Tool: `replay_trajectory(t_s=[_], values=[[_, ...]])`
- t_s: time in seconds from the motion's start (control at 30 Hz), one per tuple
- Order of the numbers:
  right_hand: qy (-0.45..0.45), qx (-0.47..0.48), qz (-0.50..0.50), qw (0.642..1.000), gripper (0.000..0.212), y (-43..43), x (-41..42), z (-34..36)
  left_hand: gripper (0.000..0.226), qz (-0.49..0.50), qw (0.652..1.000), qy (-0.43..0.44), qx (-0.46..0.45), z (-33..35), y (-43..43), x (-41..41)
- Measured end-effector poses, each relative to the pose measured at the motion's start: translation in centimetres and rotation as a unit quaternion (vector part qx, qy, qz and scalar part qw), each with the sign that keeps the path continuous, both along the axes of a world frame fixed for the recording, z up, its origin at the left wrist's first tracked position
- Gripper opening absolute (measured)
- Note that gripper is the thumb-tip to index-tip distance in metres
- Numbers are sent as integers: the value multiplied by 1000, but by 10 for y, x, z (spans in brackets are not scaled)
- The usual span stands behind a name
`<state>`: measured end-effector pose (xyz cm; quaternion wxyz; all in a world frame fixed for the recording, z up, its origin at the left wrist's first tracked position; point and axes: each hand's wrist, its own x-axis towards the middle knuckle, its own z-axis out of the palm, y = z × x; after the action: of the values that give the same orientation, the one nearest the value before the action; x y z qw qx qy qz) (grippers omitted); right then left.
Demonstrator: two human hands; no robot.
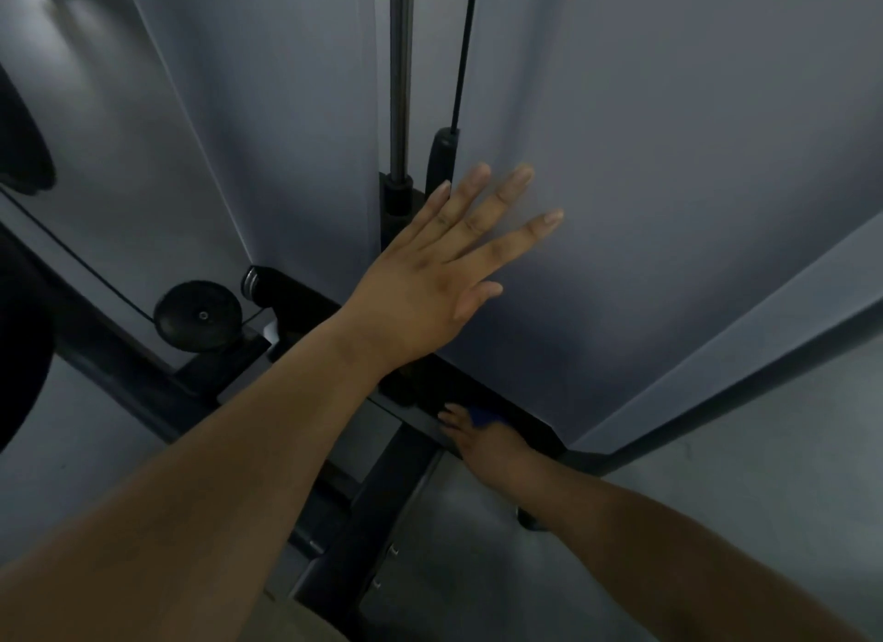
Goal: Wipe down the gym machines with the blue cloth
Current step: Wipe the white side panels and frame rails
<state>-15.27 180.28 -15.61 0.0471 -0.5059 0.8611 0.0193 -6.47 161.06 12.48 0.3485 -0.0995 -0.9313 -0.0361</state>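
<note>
- The narrow gap between the machine's two grey panels holds a steel guide rod (pixel 400 68) and a thin black cable (pixel 466 44). The cable ends in a black sleeve (pixel 444 159) just above the left hand's fingertips.
- The blue cloth (pixel 482 416) lies low on the black base frame (pixel 530 421), at the foot of the right grey panel (pixel 669 163). Only a small, dark blue bunch of it shows.
- The right hand (pixel 487 443) rests over the cloth with its back to the camera. The dim view does not show whether its fingers curl round the cloth or press it flat.
- The left hand (pixel 430 283) is open, with its fingers spread and straight and its palm flat against the right grey panel.
- A black pulley wheel (pixel 198 316) sits at the foot of the left grey panel (pixel 263 116), with a thin cable running to it.
- Grey floor (pixel 716 498) lies below the frame.
</note>
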Motion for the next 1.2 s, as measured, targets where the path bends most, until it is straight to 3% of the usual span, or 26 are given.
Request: replay_trajectory(t_s=[0.07,0.1,0.17,0.23,0.3,0.4,0.5,0.63,0.7,0.77,0.8,0.9,1.03,1.13,1.2], values=[[14,70,90,993,65,1,7,0,84,4,1000,-2,2,0,2,2],[10,43,127,991,69,-2,10,17,83,6,1000,-3,6,1,2,3],[19,-53,70,996,77,-8,17,66,82,4,1000,-4,17,2,5,4],[59,-70,31,995,74,3,20,82,82,6,1000,-4,29,3,10,3],[61,-25,61,996,69,24,16,71,83,12,999,0,44,3,14,4],[32,96,82,992,85,54,6,39,83,18,998,3,56,2,18,6],[79,22,55,995,83,56,8,58,85,29,998,20,60,0,23,7],[183,37,130,974,73,70,9,79,85,22,999,26,23,1,31,5],[184,63,46,980,87,84,9,57,85,11,1000,20,11,2,39,3],[100,139,34,985,96,97,14,41,86,10,1000,11,11,0,48,1],[91,156,69,981,92,104,14,37,87,15,1000,9,11,-1,52,1],[114,81,55,989,72,104,19,72,89,28,999,23,-8,1,57,1],[184,113,133,967,78,126,20,64,88,20,998,40,-32,3,66,-1],[194,148,184,952,59,138,10,60,86,10,999,29,-24,1,73,-3],[234,88,211,945,50,140,8,76,84,14,999,38,-17,0,76,-4]])
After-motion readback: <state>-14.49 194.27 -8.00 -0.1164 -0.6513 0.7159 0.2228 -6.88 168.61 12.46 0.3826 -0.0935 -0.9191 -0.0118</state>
